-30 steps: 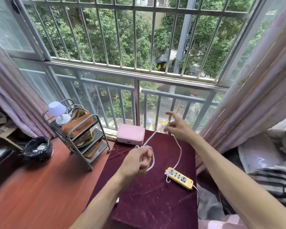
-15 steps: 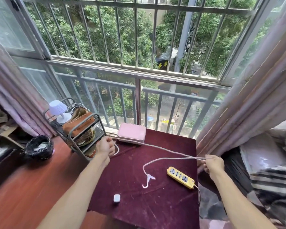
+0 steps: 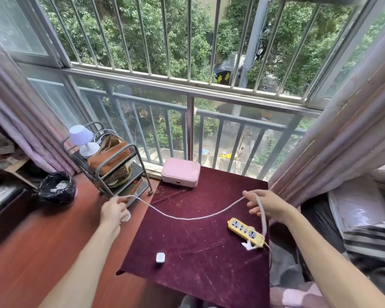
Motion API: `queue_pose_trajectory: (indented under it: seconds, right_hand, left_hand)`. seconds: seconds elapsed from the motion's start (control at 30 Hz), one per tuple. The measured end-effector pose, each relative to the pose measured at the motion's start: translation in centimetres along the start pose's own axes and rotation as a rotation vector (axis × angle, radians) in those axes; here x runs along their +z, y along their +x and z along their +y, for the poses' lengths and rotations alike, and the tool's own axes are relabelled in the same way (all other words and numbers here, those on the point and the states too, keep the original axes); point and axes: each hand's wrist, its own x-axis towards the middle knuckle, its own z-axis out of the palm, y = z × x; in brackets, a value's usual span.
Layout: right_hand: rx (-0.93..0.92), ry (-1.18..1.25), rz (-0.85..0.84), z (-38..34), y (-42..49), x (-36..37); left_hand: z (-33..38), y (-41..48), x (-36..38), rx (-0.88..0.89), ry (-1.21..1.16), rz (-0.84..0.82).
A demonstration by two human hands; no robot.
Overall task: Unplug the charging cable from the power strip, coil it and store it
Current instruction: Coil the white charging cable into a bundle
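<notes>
A white charging cable [image 3: 187, 217] sags between my two hands above the maroon table [image 3: 198, 263]. My left hand [image 3: 114, 213], left of the table over the floor, is closed on one end with a small loop under the fingers. My right hand [image 3: 268, 205] pinches the cable near the table's right edge. From it the free end hangs down, its connector tip [image 3: 247, 245] over the near end of the yellow power strip [image 3: 246, 232]. A small white charger block [image 3: 160, 257] lies loose on the table's near part, unplugged.
A pink case [image 3: 180, 172] sits at the table's far edge by the window railing. A metal shelf cart [image 3: 111, 165] with a lamp and a brown bag stands to the left, a black bin [image 3: 57, 187] beyond it. Curtains hang on both sides.
My left hand has come down and a little right of the cart. My right hand has moved up and inward, and the cable's free end has swung from mid-table to the power strip.
</notes>
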Motion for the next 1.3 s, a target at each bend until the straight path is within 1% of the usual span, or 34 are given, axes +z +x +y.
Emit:
queue_pose_trajectory:
  seconds: [0.03, 0.07, 0.1, 0.13, 0.17, 0.23, 0.3, 0.33, 0.4, 0.47, 0.5, 0.53, 0.6, 0.63, 0.67, 0.73, 0.8, 0.9, 0.97, 1.03, 1.1, 1.13, 1.17, 1.23, 1.3]
  right_hand:
    - [-0.062, -0.217, 0.04, -0.7, -0.2, 0.1]
    - [-0.115, -0.43, 0.115, -1.4, -0.4, 0.2]
    - [-0.175, -0.574, 0.2, -2.2, -0.9, 0.5]
    - [-0.258, -0.591, 0.25, -2.9, -1.4, 1.2]
    - [-0.36, -0.537, 0.251, -3.7, -2.3, 2.2]
    - [-0.611, -0.483, 0.163, -5.0, -4.1, 4.8]
    - [-0.808, -0.582, 0.09, -5.5, -5.8, 7.4]
    - [-0.887, -0.629, 0.101, -5.6, -6.2, 8.2]
    - [-0.99, -0.625, 0.173, -6.0, -6.8, 8.4]
    - [-1.017, -0.599, 0.236, -6.3, -7.6, 7.7]
    - [-1.027, -0.566, 0.254, -6.3, -7.8, 7.5]
    - [-1.01, -0.472, 0.24, -6.3, -8.1, 7.3]
    - [-0.878, -0.126, 0.094, -6.3, -9.3, 6.8]
    - [-0.808, -0.002, 0.003, -6.3, -9.9, 6.3]
    - [-0.772, 0.057, -0.085, -6.2, -10.5, 5.8]
    - [-0.75, 0.009, -0.219, -5.9, -11.7, 5.0]
    - [-0.756, -0.064, -0.258, -5.8, -12.6, 5.2]
    - [-0.799, -0.05, -0.325, -6.7, -13.7, 5.7]
    - [-0.843, -0.008, -0.348, -7.2, -14.0, 6.2]
    - [-0.851, 0.068, -0.345, -7.6, -14.4, 6.9]
    - [-0.839, 0.1, -0.383, -7.6, -14.8, 7.1]
    - [-0.834, 0.128, -0.44, -7.5, -15.0, 6.9]
    - [-0.817, 0.189, -0.513, -7.4, -15.1, 6.5]
    - [-0.739, 0.381, -0.64, -7.1, -15.2, 5.7]
    - [-0.66, 0.505, -0.67, -6.9, -15.0, 5.2]
  left_hand:
    - [-0.3, -1.2, 1.1, 0.009, 0.063, -0.103]
    - [-0.5, -2.5, 2.2, 0.011, 0.115, -0.211]
    - [-0.7, -3.9, 3.6, 0.01, 0.15, -0.322]
    - [-0.7, -5.4, 5.0, 0.017, 0.184, -0.435]
    - [-0.6, -6.8, 6.3, 0.037, 0.222, -0.55]
    - [-0.4, -9.7, 8.5, 0.12, 0.297, -0.774]
    - [0.0, -12.2, 9.8, 0.207, 0.325, -0.994]
    - [0.2, -13.4, 10.1, 0.235, 0.323, -1.1]
    - [0.7, -15.3, 10.5, 0.249, 0.316, -1.275]
    - [1.1, -16.6, 10.9, 0.241, 0.305, -1.385]
    - [1.3, -17.0, 11.0, 0.239, 0.297, -1.412]
    - [1.5, -17.2, 11.0, 0.243, 0.289, -1.419]
    - [1.9, -17.2, 11.0, 0.282, 0.251, -1.375]
    - [2.2, -17.0, 10.9, 0.278, 0.204, -1.343]
    - [2.5, -16.9, 10.8, 0.241, 0.141, -1.319]
    - [3.1, -16.8, 10.7, 0.125, 0.042, -1.335]
    - [3.4, -17.2, 10.6, 0.047, 0.034, -1.455]
    - [3.7, -19.0, 11.2, -0.029, 0.086, -1.73]
    - [3.4, -20.2, 11.6, -0.085, 0.115, -1.881]
    - [3.1, -20.8, 12.0, -0.125, 0.135, -2.001]
    - [3.5, -20.9, 12.1, -0.193, 0.119, -2.066]
    - [3.9, -20.7, 12.1, -0.205, 0.098, -2.062]
    - [4.4, -20.3, 12.0, -0.182, 0.068, -2.019]
    - [5.1, -19.4, 11.9, -0.138, 0.014, -1.889]
    - [5.4, -18.8, 11.9, -0.167, 0.003, -1.766]
